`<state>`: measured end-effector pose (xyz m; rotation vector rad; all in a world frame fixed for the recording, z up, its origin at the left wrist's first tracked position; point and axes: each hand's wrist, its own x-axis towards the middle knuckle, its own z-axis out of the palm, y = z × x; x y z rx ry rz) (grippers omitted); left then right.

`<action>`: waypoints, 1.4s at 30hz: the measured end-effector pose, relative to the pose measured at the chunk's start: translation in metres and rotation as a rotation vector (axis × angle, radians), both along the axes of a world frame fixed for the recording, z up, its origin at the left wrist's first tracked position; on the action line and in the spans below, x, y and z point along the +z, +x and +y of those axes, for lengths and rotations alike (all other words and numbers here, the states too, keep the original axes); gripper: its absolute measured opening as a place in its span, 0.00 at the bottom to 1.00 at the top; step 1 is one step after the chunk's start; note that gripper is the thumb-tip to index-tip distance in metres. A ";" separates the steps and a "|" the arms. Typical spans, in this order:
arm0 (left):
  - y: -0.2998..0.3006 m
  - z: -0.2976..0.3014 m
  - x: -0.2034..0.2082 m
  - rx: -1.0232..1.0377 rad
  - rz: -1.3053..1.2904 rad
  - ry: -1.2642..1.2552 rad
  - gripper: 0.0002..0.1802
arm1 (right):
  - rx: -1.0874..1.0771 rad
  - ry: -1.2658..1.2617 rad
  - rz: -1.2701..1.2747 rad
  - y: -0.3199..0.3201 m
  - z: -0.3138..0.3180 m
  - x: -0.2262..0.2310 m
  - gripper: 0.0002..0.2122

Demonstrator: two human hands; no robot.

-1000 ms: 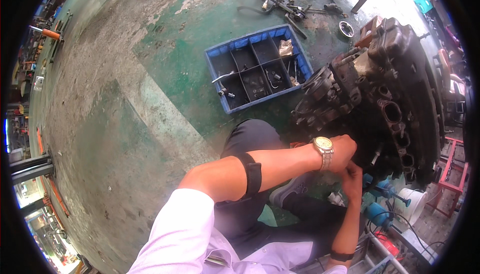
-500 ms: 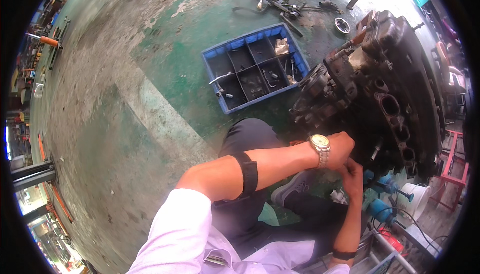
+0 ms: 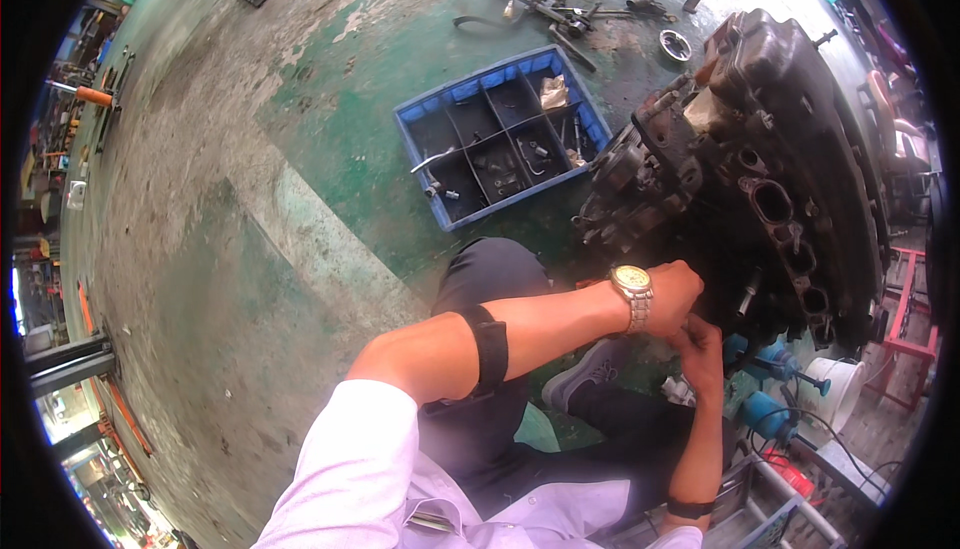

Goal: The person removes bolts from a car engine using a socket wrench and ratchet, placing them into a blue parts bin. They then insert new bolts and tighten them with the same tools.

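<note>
A large dark engine (image 3: pixel 800 149) takes up the right side, its port openings facing me. My left hand (image 3: pixel 674 298), with a metal watch (image 3: pixel 634 287) on the wrist, is curled closed at the engine's lower near side. Just below it, almost touching, my right hand (image 3: pixel 698 351) has its fingers bent together in a pinch. Whatever lies in the fingers of either hand is hidden by the hands themselves and the dark shadow. A shiny metal stud or socket-like cylinder (image 3: pixel 747 292) sticks out of the engine to the right of my hands.
A blue divided bin (image 3: pixel 510 203) holding small parts stands on the floor left of the engine. Beyond it lie loose metal parts (image 3: pixel 570 19) and a ring (image 3: pixel 675 46). A white bucket (image 3: pixel 833 394), blue stand parts (image 3: pixel 765 414) and a red frame (image 3: pixel 900 329) are at right.
The view has shifted slightly, so the bin and floor parts appear a little further left. Both hands stay closed together by the engine, with hardly any movement.
</note>
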<state>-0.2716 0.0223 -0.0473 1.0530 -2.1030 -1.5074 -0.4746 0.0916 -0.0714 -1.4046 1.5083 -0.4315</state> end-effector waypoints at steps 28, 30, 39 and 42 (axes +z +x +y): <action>0.000 0.000 0.004 -0.016 0.001 -0.003 0.16 | 0.045 -0.049 0.012 -0.002 0.000 0.004 0.04; 0.000 0.000 0.004 -0.015 0.000 -0.004 0.16 | 0.042 -0.043 0.016 -0.003 0.001 0.003 0.05; -0.001 0.000 0.005 -0.015 0.024 0.014 0.14 | 0.056 -0.070 0.064 -0.006 0.002 0.002 0.05; -0.002 -0.001 0.003 -0.016 0.053 0.016 0.14 | 0.037 -0.084 0.006 -0.006 0.003 0.004 0.05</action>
